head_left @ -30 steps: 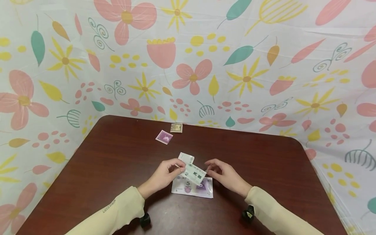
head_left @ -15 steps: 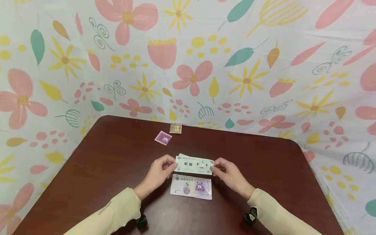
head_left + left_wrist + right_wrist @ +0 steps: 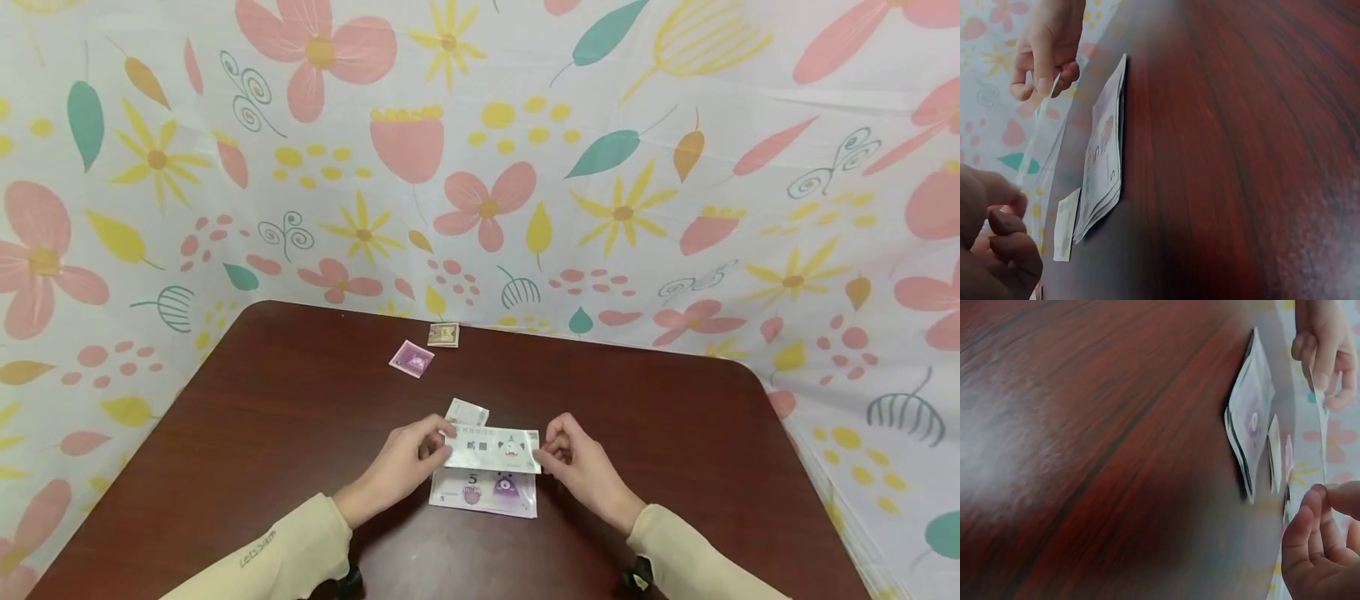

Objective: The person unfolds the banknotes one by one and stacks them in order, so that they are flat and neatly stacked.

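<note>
A pale green play banknote (image 3: 491, 450) is stretched between my two hands, raised above the table. My left hand (image 3: 401, 458) pinches its left end between thumb and fingers. At the right end, thumb and fingertips of my right hand (image 3: 581, 462) pinch the note's edge; in the right wrist view the same banknote (image 3: 1322, 440) appears edge-on. Below it lies a stack of purple-and-white 5 notes (image 3: 483, 498), partly covered by the held note in the head view. Just behind, a smaller folded pale note (image 3: 467, 412) rests on the table.
Toward the back of the dark wooden table (image 3: 637, 400) lie a folded purple note (image 3: 412, 358) and a folded yellow-brown note (image 3: 443, 335). A flower-print cloth (image 3: 487, 167) hangs behind the table's far edge.
My left hand first held the banknote tilted, with my right hand at its far end. Then both hands pulled it level. Now it sits nearer me, overlapping the purple stack in the head view.
</note>
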The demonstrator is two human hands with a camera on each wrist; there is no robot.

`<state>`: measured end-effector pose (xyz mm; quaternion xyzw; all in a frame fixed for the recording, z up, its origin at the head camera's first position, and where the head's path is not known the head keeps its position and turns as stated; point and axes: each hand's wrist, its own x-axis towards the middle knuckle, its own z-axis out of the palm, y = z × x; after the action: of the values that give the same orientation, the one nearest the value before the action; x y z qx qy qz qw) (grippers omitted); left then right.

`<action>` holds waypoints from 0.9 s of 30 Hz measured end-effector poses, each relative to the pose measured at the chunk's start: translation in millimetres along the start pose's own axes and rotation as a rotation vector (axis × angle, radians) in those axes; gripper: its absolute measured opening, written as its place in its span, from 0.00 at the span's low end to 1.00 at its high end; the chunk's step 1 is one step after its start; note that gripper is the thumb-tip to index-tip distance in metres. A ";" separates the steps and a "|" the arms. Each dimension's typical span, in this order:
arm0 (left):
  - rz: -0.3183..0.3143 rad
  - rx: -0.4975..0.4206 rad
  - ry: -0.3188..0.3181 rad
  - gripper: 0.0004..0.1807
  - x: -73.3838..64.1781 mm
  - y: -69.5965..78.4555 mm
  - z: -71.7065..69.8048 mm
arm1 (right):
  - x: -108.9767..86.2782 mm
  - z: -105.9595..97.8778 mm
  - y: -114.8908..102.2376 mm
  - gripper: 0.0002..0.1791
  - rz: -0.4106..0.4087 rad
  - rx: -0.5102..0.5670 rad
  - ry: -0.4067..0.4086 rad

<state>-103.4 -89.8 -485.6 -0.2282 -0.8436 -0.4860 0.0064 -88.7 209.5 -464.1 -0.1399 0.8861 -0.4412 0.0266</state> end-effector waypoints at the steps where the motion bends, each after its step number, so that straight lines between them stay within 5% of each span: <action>1: 0.003 0.007 -0.026 0.10 -1.4 -0.5 0.3 | -1.9 1.2 1.0 0.14 -0.030 -0.026 -0.002; 8: 0.068 0.141 -0.103 0.08 -9.6 -2.6 1.9 | -11.6 10.1 4.9 0.07 -0.174 -0.127 -0.090; 18: 0.078 0.241 -0.165 0.07 -16.9 -5.9 8.9 | -16.1 18.9 8.3 0.10 -0.118 -0.190 -0.140; 27: 0.094 0.329 -0.199 0.07 -18.2 -3.8 9.4 | -14.6 24.4 6.9 0.11 -0.147 -0.267 -0.142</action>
<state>-86.7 -90.6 -498.0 -0.3102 -0.8965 -0.3158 -0.0170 -72.0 198.5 -485.5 -0.2373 0.9201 -0.3093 0.0378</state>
